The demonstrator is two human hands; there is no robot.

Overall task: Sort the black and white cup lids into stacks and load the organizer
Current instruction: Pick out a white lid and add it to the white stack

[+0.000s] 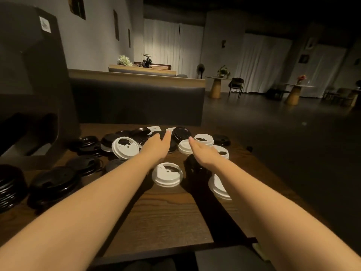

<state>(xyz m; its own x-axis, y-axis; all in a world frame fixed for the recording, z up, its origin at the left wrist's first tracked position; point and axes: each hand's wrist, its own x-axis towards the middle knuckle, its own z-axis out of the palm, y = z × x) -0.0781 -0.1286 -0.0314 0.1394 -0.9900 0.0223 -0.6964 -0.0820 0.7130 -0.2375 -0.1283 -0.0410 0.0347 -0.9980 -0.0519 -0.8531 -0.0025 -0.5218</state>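
Note:
Black and white cup lids lie scattered over the far half of a wooden table (164, 216). My left hand (156, 146) reaches forward with straight fingers over a black lid, just short of a tilted black lid (180, 133). My right hand (203, 152) stretches out flat above a white lid (184, 146), holding nothing. One white lid (167, 174) lies between my forearms, another white lid (124, 147) sits to the left of my left hand, and a third white lid (204, 139) lies beyond my right hand. A stack of black lids (9, 187) stands at the left edge.
A dark organizer (33, 90) rises at the table's left back corner. More black lids (54, 182) lie in front of it. A padded bench back (136, 100) runs behind the table. The table's right edge drops to the dark floor (283, 143).

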